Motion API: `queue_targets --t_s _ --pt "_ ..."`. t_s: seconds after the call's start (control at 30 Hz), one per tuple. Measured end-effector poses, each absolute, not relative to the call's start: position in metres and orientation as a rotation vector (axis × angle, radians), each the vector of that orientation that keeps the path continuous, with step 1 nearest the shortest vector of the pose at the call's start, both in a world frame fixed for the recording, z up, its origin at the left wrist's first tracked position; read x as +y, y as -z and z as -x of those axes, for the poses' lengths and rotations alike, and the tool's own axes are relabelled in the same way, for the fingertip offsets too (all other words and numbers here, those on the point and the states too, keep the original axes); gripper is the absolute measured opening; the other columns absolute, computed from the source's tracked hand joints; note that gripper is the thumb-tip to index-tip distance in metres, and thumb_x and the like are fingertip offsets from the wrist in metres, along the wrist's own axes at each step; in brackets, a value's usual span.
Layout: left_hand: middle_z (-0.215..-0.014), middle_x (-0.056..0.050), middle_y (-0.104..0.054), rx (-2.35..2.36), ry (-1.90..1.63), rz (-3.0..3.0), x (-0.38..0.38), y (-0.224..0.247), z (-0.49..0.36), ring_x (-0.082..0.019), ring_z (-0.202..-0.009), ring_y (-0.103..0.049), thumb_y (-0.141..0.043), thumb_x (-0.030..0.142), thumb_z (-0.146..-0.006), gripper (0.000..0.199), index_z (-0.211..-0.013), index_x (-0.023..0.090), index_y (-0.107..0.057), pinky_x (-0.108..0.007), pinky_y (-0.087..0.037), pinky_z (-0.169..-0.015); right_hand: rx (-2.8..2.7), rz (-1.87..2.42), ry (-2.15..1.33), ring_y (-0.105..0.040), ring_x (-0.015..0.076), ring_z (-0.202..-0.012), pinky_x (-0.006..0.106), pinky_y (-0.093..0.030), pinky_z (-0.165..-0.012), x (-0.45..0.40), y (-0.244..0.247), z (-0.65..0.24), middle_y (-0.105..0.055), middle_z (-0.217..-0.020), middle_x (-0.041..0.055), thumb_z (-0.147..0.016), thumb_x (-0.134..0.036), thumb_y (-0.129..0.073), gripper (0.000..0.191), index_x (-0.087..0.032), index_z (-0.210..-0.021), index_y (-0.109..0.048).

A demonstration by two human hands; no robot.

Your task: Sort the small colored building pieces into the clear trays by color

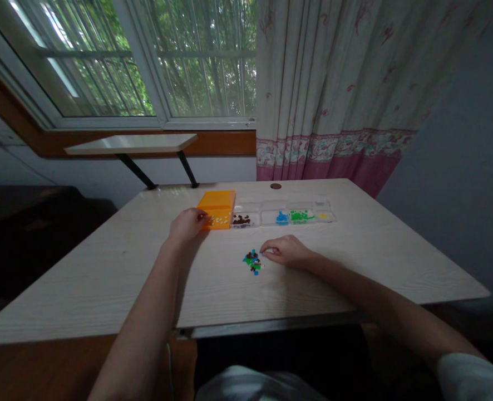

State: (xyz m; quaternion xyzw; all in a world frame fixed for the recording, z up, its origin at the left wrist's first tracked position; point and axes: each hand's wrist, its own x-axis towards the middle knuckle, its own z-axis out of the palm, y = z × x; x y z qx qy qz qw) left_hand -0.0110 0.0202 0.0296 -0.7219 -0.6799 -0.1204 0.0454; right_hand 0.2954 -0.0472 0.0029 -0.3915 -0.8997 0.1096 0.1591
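My left hand (187, 225) is closed in a pinch over the left edge of an open orange box (216, 199). Several small pale pieces (218, 220) lie in the box's near half; what the fingertips hold is too small to make out. On the tabletop sits a loose pile of small blue, green and brown pieces (252, 260). Right beside it, my right hand (286, 250) has thumb and forefinger pinched together. A bluish speck shows at those fingertips, but I cannot tell whether it is held or belongs to the pile.
A row of clear lidded boxes (267, 218) extends right from the orange one, holding brown pieces (242, 220), blue pieces (282, 218), green pieces (301, 216) and a few yellow pieces (323, 216). Behind stand a raised shelf (132, 144) and a curtain (325, 100).
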Motion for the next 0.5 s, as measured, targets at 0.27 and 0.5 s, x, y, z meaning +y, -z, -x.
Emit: queue_targets --t_s 0.27,0.5 --pt "-0.094 -0.008 -0.065 -1.899 0.668 2.268 0.017 -0.035 -0.001 -0.020 -0.081 -0.058 -0.041 0.036 -0.082 0.034 -0.094 0.016 -0.065 -0.027 -0.042 -0.067 -2.473 1.224 -0.468 -0.047 0.0080 -0.052 0.019 -0.028 -0.053 -0.045 -0.002 -0.295 -0.055 -0.056 -0.0037 -0.078 -0.033 -0.055 0.017 -0.022 -0.087 -0.065" --pt "-0.075 -0.004 -0.063 -1.416 0.946 2.858 -0.009 -0.023 -0.074 -0.012 -0.066 -0.053 -0.054 0.030 -0.078 0.020 -0.086 0.016 -0.066 -0.021 -0.039 -0.060 -2.078 1.155 -0.764 -0.036 0.0066 -0.045 0.019 -0.026 -0.047 -0.035 0.006 -0.296 -0.042 -0.047 -0.0057 -0.076 -0.038 -0.055 0.024 -0.016 -0.079 -0.064"
